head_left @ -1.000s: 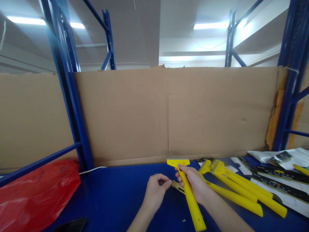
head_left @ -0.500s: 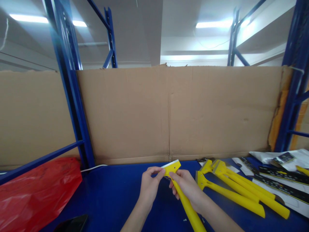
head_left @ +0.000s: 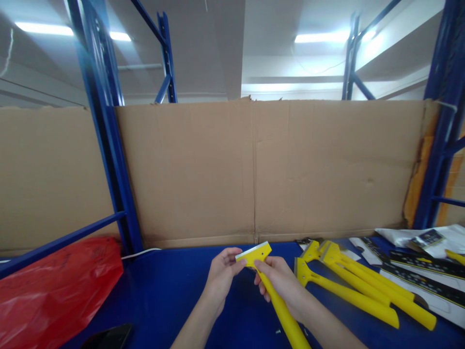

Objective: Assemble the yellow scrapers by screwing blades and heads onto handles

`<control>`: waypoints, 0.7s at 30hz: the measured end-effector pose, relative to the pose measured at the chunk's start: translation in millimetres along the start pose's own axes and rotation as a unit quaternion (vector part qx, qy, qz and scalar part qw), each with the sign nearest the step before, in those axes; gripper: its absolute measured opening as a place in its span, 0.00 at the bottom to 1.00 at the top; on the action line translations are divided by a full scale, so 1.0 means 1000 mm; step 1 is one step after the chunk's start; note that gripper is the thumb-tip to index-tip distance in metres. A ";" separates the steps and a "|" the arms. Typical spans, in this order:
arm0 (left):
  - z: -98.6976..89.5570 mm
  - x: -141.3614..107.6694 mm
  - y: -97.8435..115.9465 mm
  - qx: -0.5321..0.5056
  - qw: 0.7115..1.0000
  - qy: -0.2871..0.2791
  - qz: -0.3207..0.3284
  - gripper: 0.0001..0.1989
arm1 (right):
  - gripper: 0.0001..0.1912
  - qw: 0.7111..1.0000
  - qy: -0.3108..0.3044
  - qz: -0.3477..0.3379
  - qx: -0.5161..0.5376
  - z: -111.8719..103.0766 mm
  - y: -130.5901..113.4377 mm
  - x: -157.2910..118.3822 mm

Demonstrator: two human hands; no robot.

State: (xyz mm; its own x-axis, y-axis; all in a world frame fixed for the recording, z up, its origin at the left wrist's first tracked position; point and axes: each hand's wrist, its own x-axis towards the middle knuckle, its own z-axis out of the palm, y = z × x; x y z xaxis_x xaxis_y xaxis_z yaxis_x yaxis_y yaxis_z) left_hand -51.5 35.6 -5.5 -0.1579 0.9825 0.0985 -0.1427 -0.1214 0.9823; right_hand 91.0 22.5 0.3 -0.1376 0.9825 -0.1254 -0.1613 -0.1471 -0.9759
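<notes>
A yellow long-handled scraper (head_left: 279, 303) is held in front of me, its head tilted up and a pale metal blade edge along the top. My right hand (head_left: 278, 276) grips it where the handle meets the head, the thumb pressed on the front. At the head's left end, my left hand (head_left: 223, 271) pinches the corner between thumb and fingers. The fingers behind the head are partly hidden. Below the hands, a small screw (head_left: 278, 331) lies on the blue tabletop (head_left: 163, 295).
Several yellow scrapers (head_left: 348, 291) lie to the right, beside black-and-white packaging cards (head_left: 428, 281) and clear plastic (head_left: 446, 237). On the left are a red plastic bag (head_left: 61, 291) and a dark phone-like object (head_left: 109, 337). A cardboard panel (head_left: 196, 174) stands behind, between blue posts (head_left: 109, 145).
My left hand has slid slightly left along the scraper head, uncovering more of its blade edge. My right hand and the scraper have hardly moved.
</notes>
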 end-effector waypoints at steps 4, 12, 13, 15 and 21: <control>0.000 0.004 -0.006 0.040 0.997 -0.017 0.061 0.14 | 0.08 1.000 0.001 0.016 0.014 -0.002 -0.002 -0.001; 0.001 -0.003 -0.018 0.288 0.895 -0.014 0.341 0.11 | 0.10 0.996 -0.004 0.061 0.058 -0.010 -0.009 0.001; 0.000 -0.003 -0.020 0.315 0.879 -0.006 0.358 0.12 | 0.10 0.996 -0.005 0.063 0.063 -0.010 -0.010 0.001; -0.002 -0.002 -0.025 0.371 0.842 0.015 0.391 0.13 | 0.10 0.995 -0.006 0.064 0.070 -0.012 -0.012 0.002; -0.010 0.000 -0.024 0.493 0.705 0.043 0.508 0.12 | 0.10 0.995 -0.010 0.065 0.073 -0.013 -0.015 0.000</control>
State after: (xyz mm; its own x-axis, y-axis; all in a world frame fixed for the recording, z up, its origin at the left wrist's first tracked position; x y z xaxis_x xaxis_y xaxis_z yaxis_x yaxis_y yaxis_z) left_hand -58.0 37.1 -30.3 0.2474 0.4416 0.8625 0.8286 -0.5578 0.0479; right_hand 106.0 26.4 12.3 -0.1857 0.9518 -0.2442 -0.2817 -0.2896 -0.9148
